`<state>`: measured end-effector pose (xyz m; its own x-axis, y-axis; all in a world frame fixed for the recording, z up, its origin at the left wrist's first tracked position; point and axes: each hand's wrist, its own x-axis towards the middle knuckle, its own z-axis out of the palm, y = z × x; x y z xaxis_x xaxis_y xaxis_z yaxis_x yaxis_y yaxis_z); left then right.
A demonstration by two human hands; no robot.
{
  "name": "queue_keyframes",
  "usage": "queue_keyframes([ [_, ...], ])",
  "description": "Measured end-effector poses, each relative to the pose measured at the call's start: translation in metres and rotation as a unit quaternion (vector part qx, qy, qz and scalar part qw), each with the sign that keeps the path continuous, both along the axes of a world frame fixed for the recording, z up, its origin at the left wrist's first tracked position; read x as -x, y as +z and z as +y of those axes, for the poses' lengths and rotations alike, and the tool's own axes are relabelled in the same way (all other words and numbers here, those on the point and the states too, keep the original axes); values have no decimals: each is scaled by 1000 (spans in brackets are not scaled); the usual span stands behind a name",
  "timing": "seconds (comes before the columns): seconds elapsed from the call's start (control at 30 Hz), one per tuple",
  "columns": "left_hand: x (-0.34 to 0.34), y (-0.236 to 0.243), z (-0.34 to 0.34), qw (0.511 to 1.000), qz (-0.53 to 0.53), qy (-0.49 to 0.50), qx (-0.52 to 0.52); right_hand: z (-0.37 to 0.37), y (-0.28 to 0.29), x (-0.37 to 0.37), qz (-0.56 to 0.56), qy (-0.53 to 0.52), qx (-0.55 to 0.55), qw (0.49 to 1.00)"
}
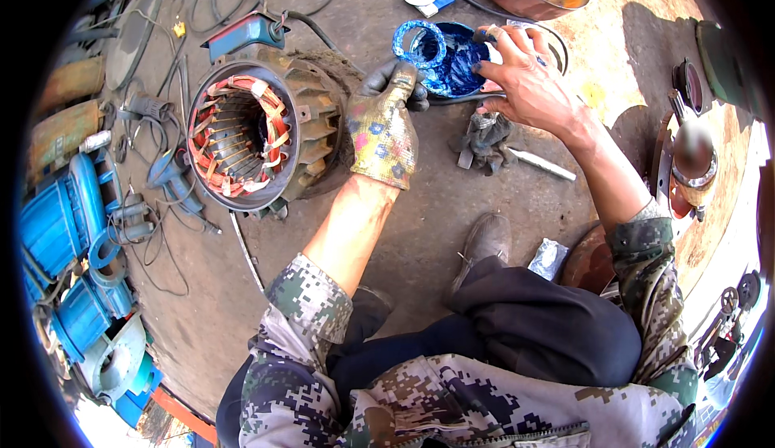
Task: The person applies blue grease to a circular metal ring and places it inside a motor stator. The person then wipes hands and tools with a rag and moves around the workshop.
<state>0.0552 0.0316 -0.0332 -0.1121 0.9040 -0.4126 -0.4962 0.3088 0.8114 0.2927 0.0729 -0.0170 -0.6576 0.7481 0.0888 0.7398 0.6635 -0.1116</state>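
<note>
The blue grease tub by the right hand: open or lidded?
Open. The tub shows blue grease inside with no lid on it, and the right hand's fingertips reach in at its rim.

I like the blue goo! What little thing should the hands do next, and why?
Probably the bare right hand should scoop more blue grease from the tub and press it into the ring held by the gloved left hand. Its fingers are at the tub, and the ring is already blue.

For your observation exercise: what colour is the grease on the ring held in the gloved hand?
Bright blue, on the ring in the left hand; head view.
</note>
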Motion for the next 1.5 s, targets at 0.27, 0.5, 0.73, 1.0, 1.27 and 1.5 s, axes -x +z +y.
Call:
queue_keyframes([
  [0.27, -3, 0, -1, 999, -20, -5, 34, -5, 23, 2, 186, -22, 66, 980],
  [0.5, -9, 2, -1, 998, -47, -27, 24, -6, 36, 17, 208, 11, 40, 977],
  [0.73, -8, 7, -2, 998, -34, -19, 41, -6, 39, 16, 125, 46, -9, 991],
  [1.0, -6, 7, 1, 999, 19, -9, 38, -9, 33, 9, 181, -14, 32, 983],
  [1.27, -4, 23, 0, 813, 460, -50, -353, 7, 22, -19, 526, -105, 332, 775],
  [1.5, 5, 31, 6, 585, 602, -111, -532, 18, 41, -46, 437, 53, 256, 860],
])
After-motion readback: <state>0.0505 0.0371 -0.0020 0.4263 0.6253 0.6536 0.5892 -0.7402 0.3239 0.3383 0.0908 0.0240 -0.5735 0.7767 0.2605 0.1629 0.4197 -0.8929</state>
